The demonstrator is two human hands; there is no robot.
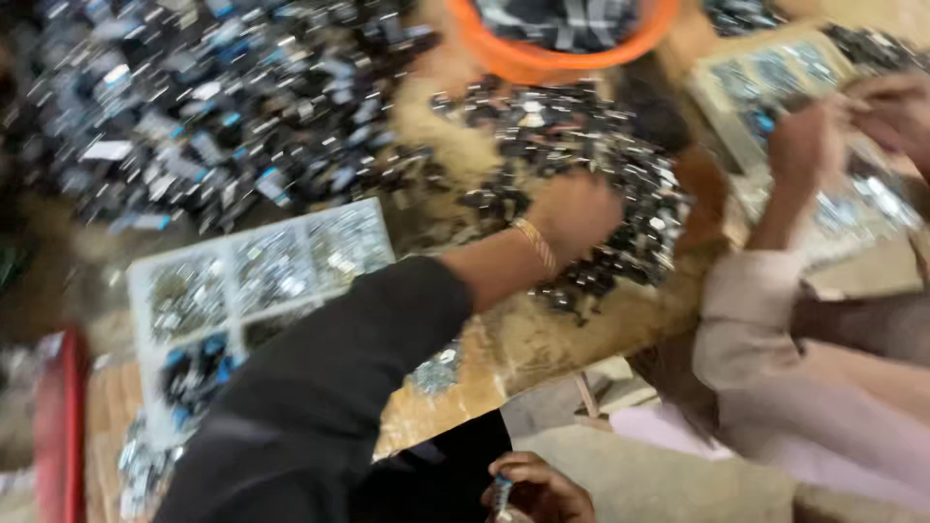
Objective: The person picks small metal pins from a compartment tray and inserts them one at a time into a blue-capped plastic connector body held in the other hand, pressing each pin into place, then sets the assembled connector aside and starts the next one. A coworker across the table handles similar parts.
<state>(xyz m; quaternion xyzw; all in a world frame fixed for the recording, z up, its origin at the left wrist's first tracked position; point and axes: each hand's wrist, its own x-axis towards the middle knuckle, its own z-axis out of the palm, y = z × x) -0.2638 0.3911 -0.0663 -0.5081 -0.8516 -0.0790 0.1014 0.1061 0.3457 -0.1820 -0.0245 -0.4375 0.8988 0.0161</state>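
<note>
Item, far left: divided sorting tray [145, 276], blurred, its lower end cut off behind the black sleeve [320, 387]. Centre: left hand [572, 215] pressed into the heap of small dark metal parts [630, 194] on the counter [542, 339], fingers buried, state unreadable. Bottom edge: right hand [538, 489], fingers closed on a small blue-tipped part [501, 492], partly cropped; a co-worker's sleeve [775, 358] crowds the right.

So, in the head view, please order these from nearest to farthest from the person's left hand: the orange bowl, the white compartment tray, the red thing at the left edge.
From the left hand, which reaches into the pile of small parts:
1. Orange bowl, above it at the top.
2. White compartment tray, to its left.
3. Red thing, at the far left edge, low.
</note>
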